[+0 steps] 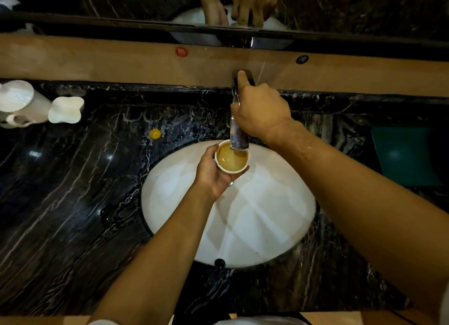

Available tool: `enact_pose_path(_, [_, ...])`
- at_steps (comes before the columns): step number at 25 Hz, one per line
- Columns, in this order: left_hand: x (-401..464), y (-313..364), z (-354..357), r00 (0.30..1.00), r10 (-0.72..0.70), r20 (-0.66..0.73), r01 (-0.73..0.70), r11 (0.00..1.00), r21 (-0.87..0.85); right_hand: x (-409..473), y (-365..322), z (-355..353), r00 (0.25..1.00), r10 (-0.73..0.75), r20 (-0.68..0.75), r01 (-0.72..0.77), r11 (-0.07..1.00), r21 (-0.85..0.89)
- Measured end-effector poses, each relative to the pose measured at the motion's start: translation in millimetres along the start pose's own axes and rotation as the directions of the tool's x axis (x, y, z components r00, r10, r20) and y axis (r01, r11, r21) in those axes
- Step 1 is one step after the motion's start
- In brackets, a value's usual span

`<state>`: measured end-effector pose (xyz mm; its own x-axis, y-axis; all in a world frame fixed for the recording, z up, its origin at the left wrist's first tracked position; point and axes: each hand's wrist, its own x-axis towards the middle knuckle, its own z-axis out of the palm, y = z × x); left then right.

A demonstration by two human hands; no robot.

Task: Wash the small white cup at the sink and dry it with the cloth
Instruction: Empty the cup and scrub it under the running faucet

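Small white cup (232, 160), upright, full of yellowish-brown liquid, under faucet spout over sink basin (255, 227).

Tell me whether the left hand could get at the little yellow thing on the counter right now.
Probably not yet: the left hand grips the small white cup of liquid under the faucet. The counter between it and the yellow object looks free, so setting the cup down should allow it.
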<state>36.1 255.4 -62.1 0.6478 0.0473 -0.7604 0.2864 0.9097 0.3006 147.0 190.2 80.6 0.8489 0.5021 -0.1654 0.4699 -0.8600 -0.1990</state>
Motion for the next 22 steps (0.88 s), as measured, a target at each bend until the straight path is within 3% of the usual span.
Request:
enact_pose_path(11, [3.8,-0.1,-0.8,1.000,-0.011,-0.014,0.011,1.000,0.018,8.9,2.7,-3.4,1.000,-0.021,0.009,0.021,0.998,0.058])
enact_pose_path(14, [3.7,-0.1,-2.7,0.999,-0.015,-0.028,0.016,1.000,0.019,7.7,13.9,-1.5,0.999,-0.035,0.001,0.034,0.974,0.222])
enact_pose_path(15, [4.3,0.0,-3.3,1.000,-0.017,-0.027,0.017,0.999,0.030,1.9,18.9,3.1,0.999,-0.042,-0.007,0.041,0.921,0.388])
enact_pose_path(17, [4.6,-0.4,-4.6,1.000,-0.022,-0.020,0.023,0.998,0.059,-20.8,32.5,27.9,0.997,0.014,-0.076,0.045,0.689,0.723])
enact_pose_path(19, [3.9,-1.1,-6.3,0.999,-0.025,-0.028,0.027,0.997,0.072,-51.6,48.7,69.6,0.966,0.238,-0.103,-0.019,0.460,0.888])
enact_pose_path(20, [4.2,-1.0,-7.0,0.999,-0.024,-0.030,0.026,0.997,0.076,-64.5,53.3,90.9,0.939,0.344,-0.017,-0.108,0.339,0.935])
enact_pose_path(22, [4.2,-1.5,-7.8,1.000,-0.002,-0.024,0.004,0.996,0.093,-80.6,53.0,123.5,0.891,0.373,0.259,-0.327,0.131,0.936])
